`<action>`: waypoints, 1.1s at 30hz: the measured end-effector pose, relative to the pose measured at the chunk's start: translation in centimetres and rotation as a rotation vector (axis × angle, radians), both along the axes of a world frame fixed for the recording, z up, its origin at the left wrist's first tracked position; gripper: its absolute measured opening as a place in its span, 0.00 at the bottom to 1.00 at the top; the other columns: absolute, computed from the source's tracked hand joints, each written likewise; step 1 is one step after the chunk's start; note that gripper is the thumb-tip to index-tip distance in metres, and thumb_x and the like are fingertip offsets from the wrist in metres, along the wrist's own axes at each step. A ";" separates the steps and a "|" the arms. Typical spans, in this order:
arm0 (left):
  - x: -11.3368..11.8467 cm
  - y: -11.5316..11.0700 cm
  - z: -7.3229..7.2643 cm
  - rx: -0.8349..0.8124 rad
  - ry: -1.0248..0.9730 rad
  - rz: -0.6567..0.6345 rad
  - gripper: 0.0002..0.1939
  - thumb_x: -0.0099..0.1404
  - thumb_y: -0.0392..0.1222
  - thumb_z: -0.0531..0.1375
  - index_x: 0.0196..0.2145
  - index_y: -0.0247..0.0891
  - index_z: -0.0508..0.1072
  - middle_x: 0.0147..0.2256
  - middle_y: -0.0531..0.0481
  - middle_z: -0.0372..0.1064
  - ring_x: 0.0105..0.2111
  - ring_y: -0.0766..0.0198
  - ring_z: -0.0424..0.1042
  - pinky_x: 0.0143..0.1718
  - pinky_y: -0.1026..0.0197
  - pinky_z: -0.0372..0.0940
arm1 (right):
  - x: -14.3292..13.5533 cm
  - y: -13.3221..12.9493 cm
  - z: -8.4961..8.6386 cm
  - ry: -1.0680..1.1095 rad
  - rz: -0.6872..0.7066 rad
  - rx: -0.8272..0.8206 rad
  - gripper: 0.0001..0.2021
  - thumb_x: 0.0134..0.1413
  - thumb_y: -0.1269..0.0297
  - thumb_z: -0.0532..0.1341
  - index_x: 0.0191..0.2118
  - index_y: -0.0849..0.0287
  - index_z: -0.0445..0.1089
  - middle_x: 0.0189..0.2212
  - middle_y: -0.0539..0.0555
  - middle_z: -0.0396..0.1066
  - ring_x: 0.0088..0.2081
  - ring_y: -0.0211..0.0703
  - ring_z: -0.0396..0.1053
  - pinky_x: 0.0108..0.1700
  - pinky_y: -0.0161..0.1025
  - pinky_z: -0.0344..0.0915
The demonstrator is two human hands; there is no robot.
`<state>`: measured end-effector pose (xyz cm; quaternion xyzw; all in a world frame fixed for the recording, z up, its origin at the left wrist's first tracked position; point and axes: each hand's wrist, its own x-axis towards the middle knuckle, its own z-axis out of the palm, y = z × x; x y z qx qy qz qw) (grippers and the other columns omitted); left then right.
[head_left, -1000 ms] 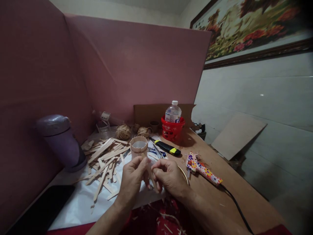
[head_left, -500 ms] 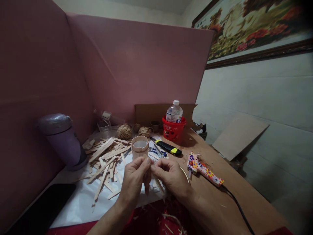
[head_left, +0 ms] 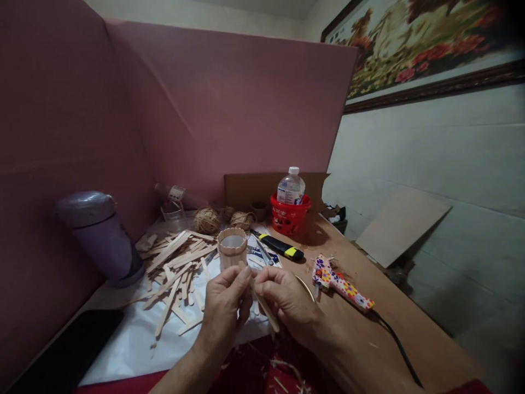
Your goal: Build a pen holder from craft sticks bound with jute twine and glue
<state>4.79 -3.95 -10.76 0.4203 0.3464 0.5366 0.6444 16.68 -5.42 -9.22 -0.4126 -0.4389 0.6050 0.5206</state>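
Between my two hands is a wooden craft stick (head_left: 266, 309), slanting down to the right. The fingers of my left hand (head_left: 226, 295) are pinched on its upper end. My right hand (head_left: 283, 293) is closed on the same stick a little lower, thumb and forefinger together. Just beyond my hands stands a round cup covered with craft sticks (head_left: 232, 249), its rim scalloped by the rounded stick ends. To its left, loose craft sticks (head_left: 174, 268) lie heaped on white paper (head_left: 118, 350).
A utility knife (head_left: 281, 247) and a flowered glue gun (head_left: 342, 284) with a cord lie to the right. Behind are twine balls (head_left: 206, 220) and a red bucket (head_left: 289, 216) holding a plastic bottle (head_left: 291, 189). A purple tumbler (head_left: 102, 241) and a black phone (head_left: 69, 350) are at left.
The craft stick has turned and shows more of its length below my fingers. My hands stay close together; the whole view has shifted slightly.
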 end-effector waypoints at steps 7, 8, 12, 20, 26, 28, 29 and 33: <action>0.2 -0.1 -0.2 0.005 -0.033 0.000 0.14 0.57 0.48 0.63 0.24 0.34 0.69 0.12 0.62 0.50 0.09 0.79 0.44 0.09 0.73 0.39 | 0.0 0.0 -0.3 0.049 0.023 -0.025 0.03 0.31 0.69 0.57 0.20 0.59 0.64 0.11 0.41 0.54 0.16 0.29 0.49 0.19 0.30 0.44; 0.2 -0.1 -0.2 0.003 -0.033 -0.002 0.14 0.57 0.48 0.63 0.24 0.34 0.69 0.12 0.62 0.51 0.09 0.79 0.44 0.09 0.73 0.39 | 0.0 0.0 -0.4 0.056 0.031 -0.024 0.03 0.31 0.69 0.57 0.21 0.59 0.64 0.11 0.40 0.54 0.16 0.29 0.48 0.19 0.30 0.44; 0.1 0.0 0.0 -0.022 -0.057 -0.003 0.14 0.56 0.47 0.64 0.24 0.34 0.69 0.12 0.62 0.52 0.09 0.79 0.44 0.09 0.73 0.39 | 0.3 0.1 -0.5 0.080 0.052 -0.015 0.03 0.33 0.70 0.56 0.22 0.60 0.64 0.13 0.43 0.57 0.17 0.29 0.51 0.20 0.30 0.46; -0.1 0.1 0.4 -0.005 -0.042 0.029 0.15 0.54 0.48 0.65 0.22 0.34 0.68 0.11 0.61 0.54 0.09 0.79 0.47 0.10 0.73 0.40 | 0.2 0.3 -0.8 0.042 0.175 -0.007 0.14 0.47 0.55 0.61 0.27 0.60 0.61 0.20 0.48 0.67 0.17 0.31 0.60 0.19 0.30 0.53; 0.2 0.0 0.2 0.020 0.014 0.046 0.19 0.53 0.49 0.65 0.19 0.34 0.64 0.12 0.61 0.54 0.11 0.80 0.47 0.11 0.74 0.41 | -0.2 -0.2 -0.8 0.090 0.181 -0.056 0.06 0.44 0.67 0.56 0.28 0.57 0.55 0.18 0.41 0.59 0.17 0.28 0.49 0.19 0.28 0.44; 0.3 -0.1 0.0 0.040 0.046 0.030 0.18 0.55 0.50 0.64 0.20 0.34 0.65 0.13 0.59 0.57 0.11 0.80 0.47 0.12 0.74 0.41 | -0.3 -0.3 -0.8 0.046 0.117 -0.039 0.05 0.41 0.69 0.54 0.27 0.57 0.55 0.17 0.41 0.56 0.18 0.29 0.47 0.20 0.29 0.42; 0.4 -0.1 -0.1 0.048 0.057 0.026 0.17 0.56 0.50 0.63 0.20 0.34 0.66 0.13 0.58 0.59 0.11 0.80 0.48 0.12 0.74 0.41 | -0.3 -0.4 -0.8 0.021 0.079 -0.034 0.04 0.39 0.69 0.53 0.26 0.57 0.55 0.16 0.41 0.55 0.18 0.29 0.47 0.20 0.30 0.42; 0.5 -0.3 -0.3 0.048 0.061 0.009 0.17 0.57 0.50 0.62 0.22 0.33 0.68 0.14 0.53 0.64 0.12 0.78 0.52 0.13 0.74 0.43 | -0.3 -0.4 -0.8 0.033 0.026 -0.048 0.05 0.34 0.70 0.51 0.24 0.57 0.55 0.16 0.42 0.54 0.18 0.30 0.45 0.20 0.31 0.38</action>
